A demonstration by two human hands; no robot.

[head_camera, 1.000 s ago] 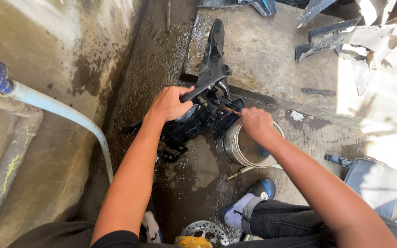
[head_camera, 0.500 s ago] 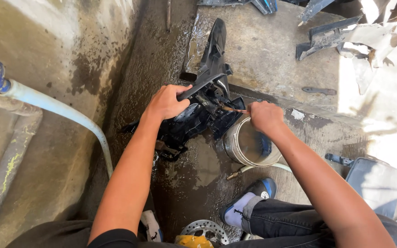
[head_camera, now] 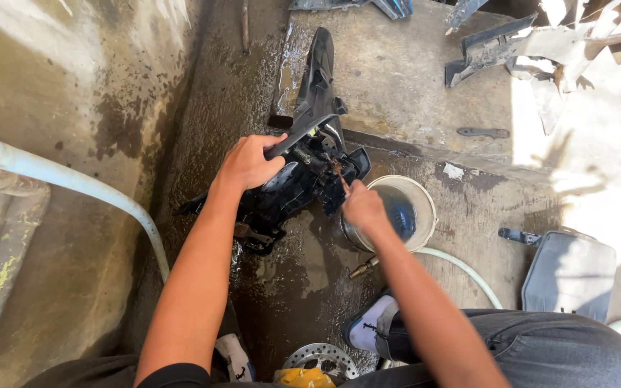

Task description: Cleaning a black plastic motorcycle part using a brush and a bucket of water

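No packages, labels, signs or screens in view. Just wet concrete, bare plastic panels and metal parts, none showing a sticker or wrapper that I can make out.

both forearms are bare from the elbow down, and the left hand and right hand wear no gloves, rings or watch. a black short sleeve shows at the left upper arm. the legs are in dark grey jeans, with a white sock and a dark shoe below.
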